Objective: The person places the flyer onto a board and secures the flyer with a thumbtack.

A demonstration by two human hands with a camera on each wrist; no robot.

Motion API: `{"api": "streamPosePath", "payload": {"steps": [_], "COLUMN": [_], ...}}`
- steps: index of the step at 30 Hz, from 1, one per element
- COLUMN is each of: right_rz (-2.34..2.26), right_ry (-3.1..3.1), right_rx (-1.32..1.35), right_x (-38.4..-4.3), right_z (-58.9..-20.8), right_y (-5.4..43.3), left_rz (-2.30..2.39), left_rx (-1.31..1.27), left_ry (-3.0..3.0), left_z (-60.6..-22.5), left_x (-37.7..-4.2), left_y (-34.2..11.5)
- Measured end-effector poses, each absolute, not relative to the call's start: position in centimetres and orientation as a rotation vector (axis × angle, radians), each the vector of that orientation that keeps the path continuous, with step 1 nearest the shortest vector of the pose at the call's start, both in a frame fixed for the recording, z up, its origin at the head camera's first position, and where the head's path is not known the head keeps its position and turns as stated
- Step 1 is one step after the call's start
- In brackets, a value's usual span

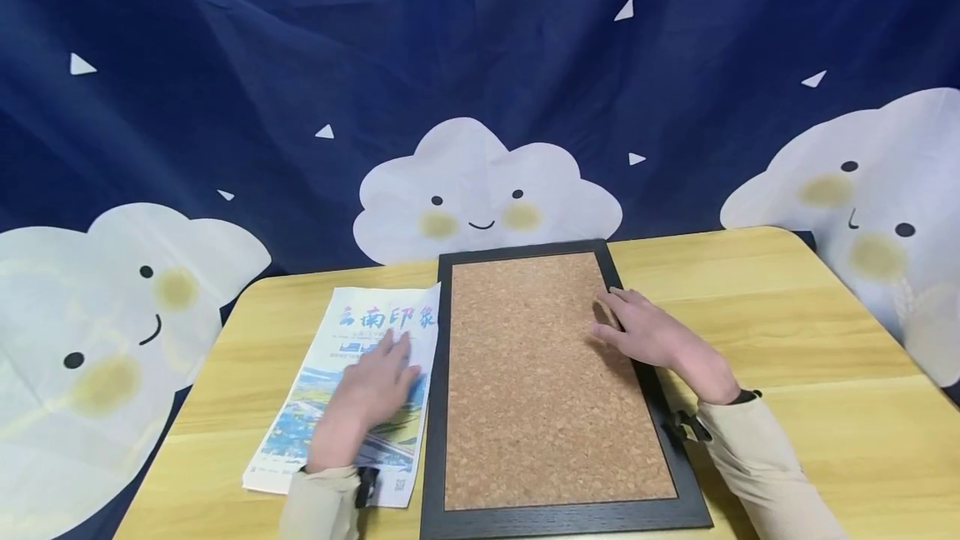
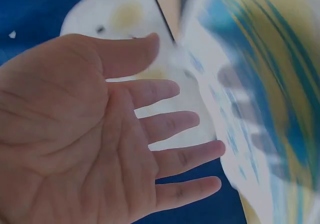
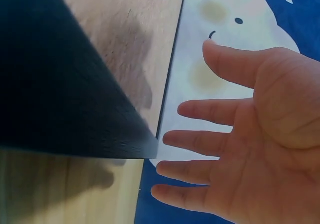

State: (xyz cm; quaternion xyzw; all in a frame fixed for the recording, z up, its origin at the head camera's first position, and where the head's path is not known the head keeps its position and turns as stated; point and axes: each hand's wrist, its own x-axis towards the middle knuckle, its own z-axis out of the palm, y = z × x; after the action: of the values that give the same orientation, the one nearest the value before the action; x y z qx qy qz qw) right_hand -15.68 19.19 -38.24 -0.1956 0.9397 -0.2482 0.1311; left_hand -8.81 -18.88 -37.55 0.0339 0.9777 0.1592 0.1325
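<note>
Fingers straight, left hand (image 1: 372,386) perhaps hovers over poster (image 1: 306,407) at left, right hand (image 1: 654,336) over corkboard (image 1: 536,390). Side-by-side placement should ease reach.

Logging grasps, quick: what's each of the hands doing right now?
Left hand: open, holding nothing, over the white printed rectangular paper poster.
Right hand: open, holding nothing, near the black-framed rectangular cork board.

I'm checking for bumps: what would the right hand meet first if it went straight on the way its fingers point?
Probably the cork surface inside the black frame, lying ahead of the right hand in the head view; its height is unclear, so it might pass above.
</note>
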Motion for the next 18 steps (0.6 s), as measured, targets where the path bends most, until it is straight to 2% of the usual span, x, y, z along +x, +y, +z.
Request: {"api": "streamPosePath", "payload": {"steps": [9,18], "right_rz": [-0.785,-0.827], "right_ry": [2.707,2.592], "right_rx": [-0.667,-0.72], "right_x": [-16.5,-17.1], "right_z": [-39.2,-39.5], "right_y": [19.8,21.0], "left_rz": [0.406,0.446], "left_rx": [-0.129,-0.228], "left_ry": [2.803,2.751], "left_z": [-39.1,-39.8], "left_x": [-7.1,-7.2], "left_y": [-26.0,-28.5]}}
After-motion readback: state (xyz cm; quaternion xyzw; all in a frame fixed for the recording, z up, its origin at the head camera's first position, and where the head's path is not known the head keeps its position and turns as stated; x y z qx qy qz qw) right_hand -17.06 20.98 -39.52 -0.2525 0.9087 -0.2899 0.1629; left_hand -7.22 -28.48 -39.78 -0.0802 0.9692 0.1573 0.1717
